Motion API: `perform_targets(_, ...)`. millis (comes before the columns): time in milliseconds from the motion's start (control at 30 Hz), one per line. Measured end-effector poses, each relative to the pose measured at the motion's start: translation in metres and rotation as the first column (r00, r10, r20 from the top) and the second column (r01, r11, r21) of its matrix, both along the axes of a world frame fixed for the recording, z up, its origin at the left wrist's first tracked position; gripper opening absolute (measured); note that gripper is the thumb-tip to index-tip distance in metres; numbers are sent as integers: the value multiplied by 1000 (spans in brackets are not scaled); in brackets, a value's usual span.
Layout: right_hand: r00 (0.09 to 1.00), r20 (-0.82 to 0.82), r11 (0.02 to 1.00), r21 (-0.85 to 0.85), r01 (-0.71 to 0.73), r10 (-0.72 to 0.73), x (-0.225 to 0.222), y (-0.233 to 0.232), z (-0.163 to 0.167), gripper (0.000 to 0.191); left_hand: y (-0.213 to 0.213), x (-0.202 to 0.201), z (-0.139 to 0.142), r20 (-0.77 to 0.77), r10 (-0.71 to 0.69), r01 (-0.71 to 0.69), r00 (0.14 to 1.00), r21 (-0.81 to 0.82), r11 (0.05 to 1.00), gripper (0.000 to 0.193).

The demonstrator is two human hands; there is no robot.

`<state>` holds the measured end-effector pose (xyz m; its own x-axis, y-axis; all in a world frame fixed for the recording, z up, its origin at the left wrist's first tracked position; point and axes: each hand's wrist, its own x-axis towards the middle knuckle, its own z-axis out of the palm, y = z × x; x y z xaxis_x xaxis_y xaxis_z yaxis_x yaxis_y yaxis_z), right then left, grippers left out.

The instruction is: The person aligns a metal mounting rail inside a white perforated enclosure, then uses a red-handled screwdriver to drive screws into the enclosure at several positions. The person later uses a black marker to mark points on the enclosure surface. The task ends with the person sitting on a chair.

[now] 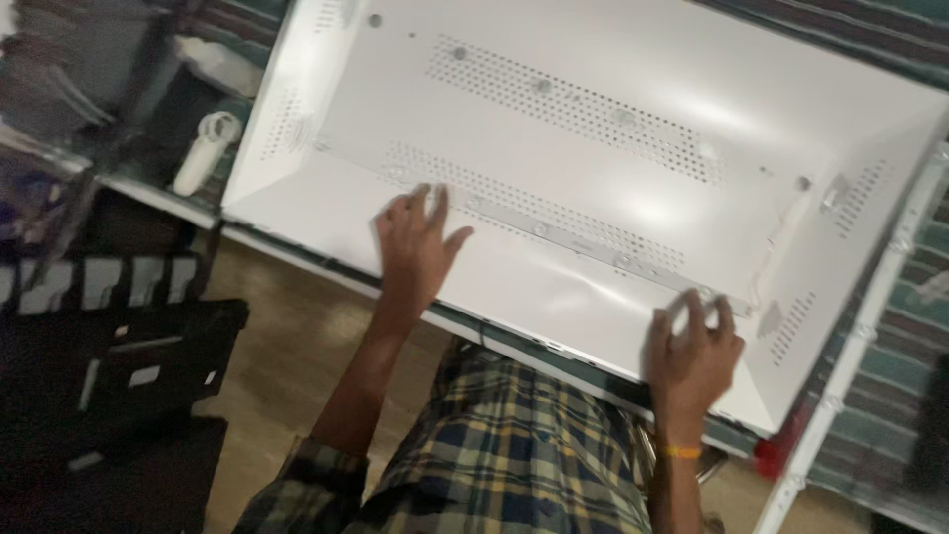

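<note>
The left hand [415,247] lies flat, fingers spread wide, on the white perforated back panel [613,148], holding nothing. At four o'clock from it, the right hand [692,351] presses the panel's near edge, fingers curled, grasping nothing. The panel fills the bench [870,396]; a white tube [205,150] lies at its nine o'clock.

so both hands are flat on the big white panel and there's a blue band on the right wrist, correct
Not quite: the band on the right wrist is orange-yellow, not blue, as the head view shows. The left hand and right hand do rest on the big white panel.
</note>
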<state>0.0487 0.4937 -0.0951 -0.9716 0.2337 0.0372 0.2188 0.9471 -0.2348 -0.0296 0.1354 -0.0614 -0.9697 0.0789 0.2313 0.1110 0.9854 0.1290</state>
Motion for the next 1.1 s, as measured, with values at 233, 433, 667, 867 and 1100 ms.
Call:
perform_targets(233, 987, -158, 993, -117, 4, -23, 6, 0, 22, 45, 3, 10, 0, 43, -87, 91, 995, -119, 989, 65)
perform_targets(433, 987, -151, 991, -131, 29, -49, 5, 1, 31, 45, 11, 8, 10, 94, -136, 144, 986, -81, 986, 62)
perform_targets(667, 991, -135, 991, -131, 7, -24, 4, 3, 24, 46, 18, 11, 20, 36, -244, 242, 969, 51, 969, 56)
perform_targets(867, 988, -155, 993, -118, -5, -13, 5, 2, 29, 46, 31, 5, 15, 182, -214, 235, 960, -100, 967, 67)
perform_targets(1100, 987, -161, 994, -105, -21, 4, 6, 2, 29, 45, 38, 4, 14, 419, -96, 119, 903, -30, 992, 67)
